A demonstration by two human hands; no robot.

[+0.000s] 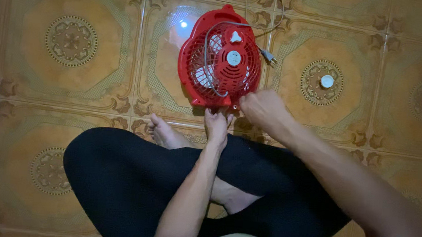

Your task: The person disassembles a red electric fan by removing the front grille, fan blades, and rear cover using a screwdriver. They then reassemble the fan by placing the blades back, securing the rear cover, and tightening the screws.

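1. A red fan lies flat on the tiled floor, its grille facing up, at 12 o'clock from the seated person and just beyond the feet.
2. A grey cord loops across the grille, runs off past the fan's top edge and curls back to a plug resting on the tile just beside the fan at its 3 o'clock.
3. The left hand reaches the fan's near rim at its 6 o'clock; the fingertips meet the red plastic edge, but whether they pinch anything cannot be told.
4. The right hand sits at the fan's 5 o'clock corner, fingers curled down against the rim; whether it grips something small there is hidden by the hand itself.
5. The two hands are near each other, side by side, not clasped together.
6. A bare foot lies at 7 o'clock from the fan, just beside the left hand, toes pointing toward the fan.
7. Crossed legs in black trousers fill the bottom middle of the view, under both forearms.
8. A small white cap stands alone on the floor at 3 o'clock from the fan, well apart from it, in the middle of a tile's round ornament.
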